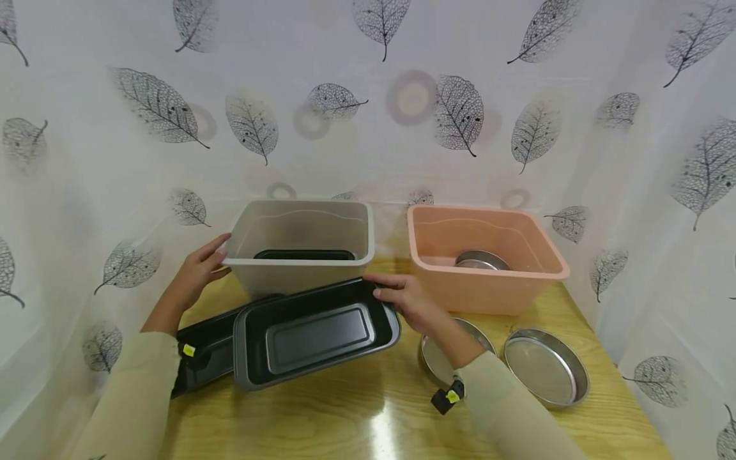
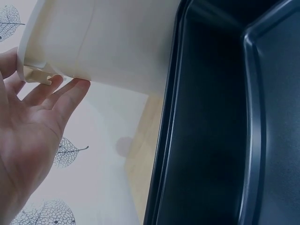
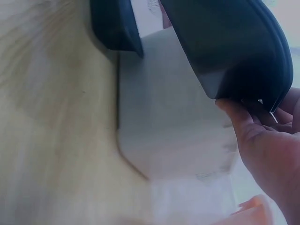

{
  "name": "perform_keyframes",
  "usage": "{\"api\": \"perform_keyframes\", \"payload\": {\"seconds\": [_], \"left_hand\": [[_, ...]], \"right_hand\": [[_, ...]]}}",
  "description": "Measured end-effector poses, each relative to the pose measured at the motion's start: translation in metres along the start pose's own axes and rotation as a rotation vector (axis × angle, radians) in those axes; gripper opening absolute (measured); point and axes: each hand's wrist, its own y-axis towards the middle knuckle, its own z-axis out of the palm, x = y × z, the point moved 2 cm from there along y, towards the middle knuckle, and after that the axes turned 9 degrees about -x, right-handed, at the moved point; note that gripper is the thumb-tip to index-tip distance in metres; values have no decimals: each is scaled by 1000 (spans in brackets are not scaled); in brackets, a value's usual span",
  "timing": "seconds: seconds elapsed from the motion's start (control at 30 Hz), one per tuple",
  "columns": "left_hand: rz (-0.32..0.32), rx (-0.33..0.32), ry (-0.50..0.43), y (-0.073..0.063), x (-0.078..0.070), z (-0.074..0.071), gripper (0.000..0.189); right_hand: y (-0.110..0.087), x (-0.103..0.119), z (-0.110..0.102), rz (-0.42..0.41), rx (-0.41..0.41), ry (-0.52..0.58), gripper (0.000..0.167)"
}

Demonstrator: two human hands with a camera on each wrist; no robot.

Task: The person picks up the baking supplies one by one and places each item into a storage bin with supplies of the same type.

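Observation:
My right hand (image 1: 411,300) pinches the far right corner of a dark rectangular baking pan (image 1: 322,335). This pan hangs tilted in front of a grey-white plastic bin (image 1: 305,278). In the right wrist view the fingers (image 3: 239,119) hold the edge of the pan (image 3: 225,51). At the bin's left side, my left hand (image 1: 198,271) grips its rim, with fingers under the lip in the left wrist view. A second dark pan (image 1: 209,348) lies on the table, partly covered by the held one. Inside the bin, another dark pan (image 1: 305,255) shows its upper edge.
Right of the grey-white bin stands a pink bin (image 1: 489,291) with a round metal pan (image 1: 482,259) inside. Two more round metal pans lie on the wooden table (image 1: 322,421): one (image 1: 439,358) partly under my right forearm, another (image 1: 543,367) farther right. A leaf-patterned curtain (image 1: 322,160) surrounds the table.

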Motion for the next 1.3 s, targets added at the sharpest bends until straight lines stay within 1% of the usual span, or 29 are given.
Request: {"api": "perform_keyframes", "payload": {"seconds": [0.2, 0.27, 0.33, 0.47, 0.57, 0.7, 0.8, 0.93, 1.13, 1.3], "left_hand": [[-4, 4, 2, -1, 0, 1, 62], [-2, 5, 10, -1, 0, 1, 62], [3, 8, 14, -2, 1, 1, 61], [9, 8, 27, -2, 2, 0, 63], [10, 4, 19, -1, 2, 0, 63], [22, 9, -28, 1, 3, -1, 62], [29, 12, -49, 1, 4, -2, 62], [31, 13, -47, 1, 6, -2, 62], [33, 6, -34, 0, 4, -2, 62], [25, 3, -9, 0, 3, -2, 63]], "right_hand": [[11, 24, -1, -52, -60, 9, 46], [17, 32, -1, -54, -79, -4, 46], [22, 40, -3, -38, -104, -24, 46], [31, 53, -5, -23, -118, -40, 44], [38, 61, -5, -37, -99, -6, 47], [50, 69, -4, -57, -108, 31, 48], [59, 73, -3, -58, -128, 35, 48], [70, 78, -1, -57, -126, 26, 49], [87, 82, 1, -78, -129, -3, 48], [101, 83, 0, -49, -166, 24, 46]]}}
